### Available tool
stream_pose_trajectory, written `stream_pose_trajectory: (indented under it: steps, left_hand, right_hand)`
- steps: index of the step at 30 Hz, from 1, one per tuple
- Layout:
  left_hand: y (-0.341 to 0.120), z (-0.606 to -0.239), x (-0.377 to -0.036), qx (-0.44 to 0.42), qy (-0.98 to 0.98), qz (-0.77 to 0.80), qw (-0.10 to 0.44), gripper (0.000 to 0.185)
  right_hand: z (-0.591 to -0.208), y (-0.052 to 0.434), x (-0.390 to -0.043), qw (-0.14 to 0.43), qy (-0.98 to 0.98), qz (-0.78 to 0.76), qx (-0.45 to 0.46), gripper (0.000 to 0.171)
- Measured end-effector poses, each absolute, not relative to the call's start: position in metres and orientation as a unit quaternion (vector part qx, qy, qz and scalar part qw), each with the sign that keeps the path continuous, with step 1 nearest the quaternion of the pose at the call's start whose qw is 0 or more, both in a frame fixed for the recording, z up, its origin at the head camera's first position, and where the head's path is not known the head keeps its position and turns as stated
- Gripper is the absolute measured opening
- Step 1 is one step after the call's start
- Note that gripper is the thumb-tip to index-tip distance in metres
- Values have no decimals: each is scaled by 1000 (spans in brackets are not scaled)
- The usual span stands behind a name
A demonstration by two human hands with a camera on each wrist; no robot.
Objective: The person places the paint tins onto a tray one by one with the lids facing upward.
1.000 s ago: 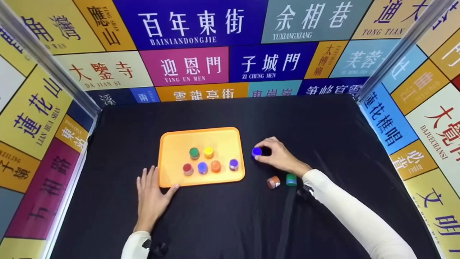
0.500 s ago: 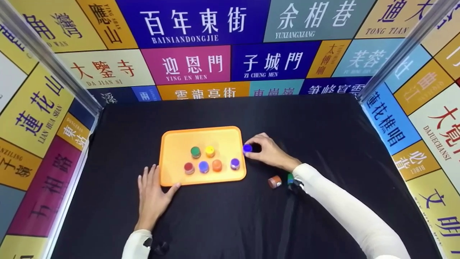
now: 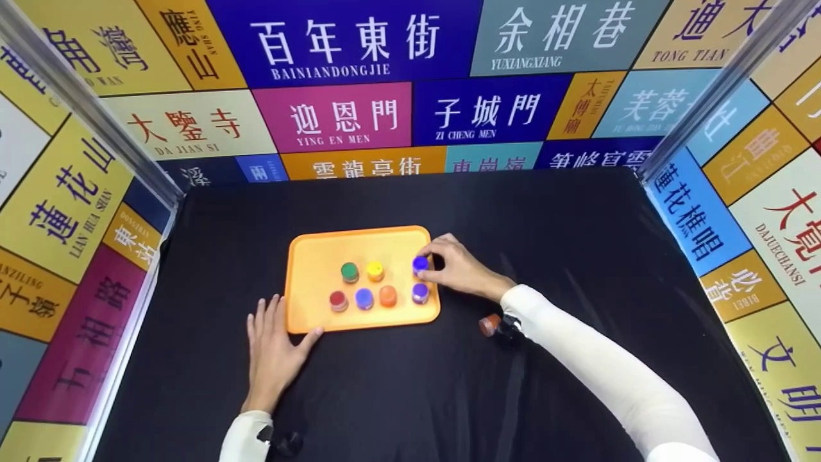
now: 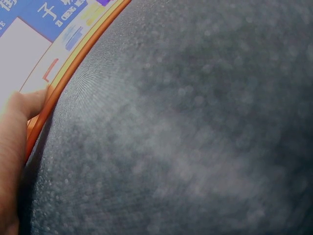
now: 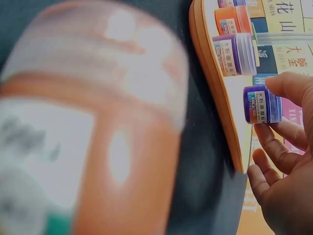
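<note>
Thumb and fingers of the right hand pinch a dark blue gouache paint pot from opposite sides, close to its lid. This pot is just inside the right edge of the orange tray, upright, lid uppermost; whether its base touches the tray I cannot tell. Small and squat, it should handle as a light, stiff thing, unlikely to break, though smooth plastic may slide a little between dry fingers. The side of the lid, or the body just below, seems the best place to take hold; a gentle pinch should be enough.

Just beside it, nearer the person, stands a purple pot. Leftward on the tray an orange pot, a violet-blue pot and a red pot form a row, with a yellow pot and a green pot behind. At the near left corner the left hand grasps nothing, fingers extended, thumb touching the tray's rim. Near the right wrist, an orange-brown pot appears to lie on its side on the black-draped bench
</note>
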State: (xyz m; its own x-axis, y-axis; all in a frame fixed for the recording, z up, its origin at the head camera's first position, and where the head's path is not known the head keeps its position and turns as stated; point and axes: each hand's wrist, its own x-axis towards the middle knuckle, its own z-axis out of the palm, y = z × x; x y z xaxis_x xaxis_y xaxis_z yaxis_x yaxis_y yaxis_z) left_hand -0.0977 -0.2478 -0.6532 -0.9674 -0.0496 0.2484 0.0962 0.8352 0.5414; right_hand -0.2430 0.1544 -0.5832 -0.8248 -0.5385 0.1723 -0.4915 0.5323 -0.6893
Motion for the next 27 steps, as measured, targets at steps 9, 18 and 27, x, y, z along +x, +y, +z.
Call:
stream_pose_trajectory:
  steps: [9,18,27]
  left_hand:
    - [-248,-653,-98,-15,-949,-287,132,103]
    - [-247,-653,-98,-16,-949,-284,138,102]
    - [-248,-654,-99,-20,-949,-284,137,102]
  right_hand:
    - [-586,135,-244,51,874,-387,-291,33]
    - [-587,121,-246,55,873,-383,-298,32]
    - [-593,110,-246,58,871,-375,-313,34]
